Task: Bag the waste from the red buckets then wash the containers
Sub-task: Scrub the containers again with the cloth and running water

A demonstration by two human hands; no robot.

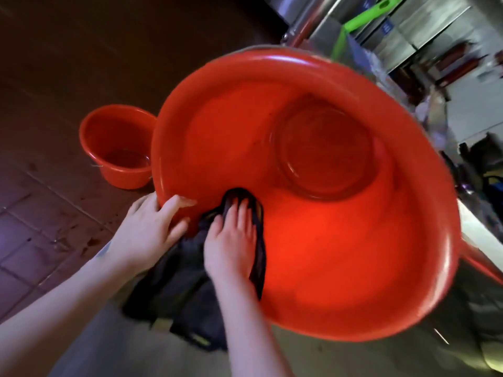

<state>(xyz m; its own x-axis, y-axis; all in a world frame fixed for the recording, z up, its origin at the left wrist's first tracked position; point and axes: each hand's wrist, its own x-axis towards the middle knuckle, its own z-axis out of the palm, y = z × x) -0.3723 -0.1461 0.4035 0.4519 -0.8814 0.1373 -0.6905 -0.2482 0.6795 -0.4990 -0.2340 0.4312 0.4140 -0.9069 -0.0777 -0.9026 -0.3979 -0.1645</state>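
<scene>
A red basin (340, 254) is held tilted, its inside turned toward the camera. A black cloth (179, 284) is draped over its near rim and hangs below it. A smaller red bucket (119, 178) stands on the tiled floor (40, 213) just left of the basin, with a little water in it. The basin's rim is gripped by the left hand (144, 227), thumb inside. The cloth is pressed against the inner wall by the right hand (231, 240), fingers straight.

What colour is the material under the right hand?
Black material on red basin, under right hand; head view.
</scene>
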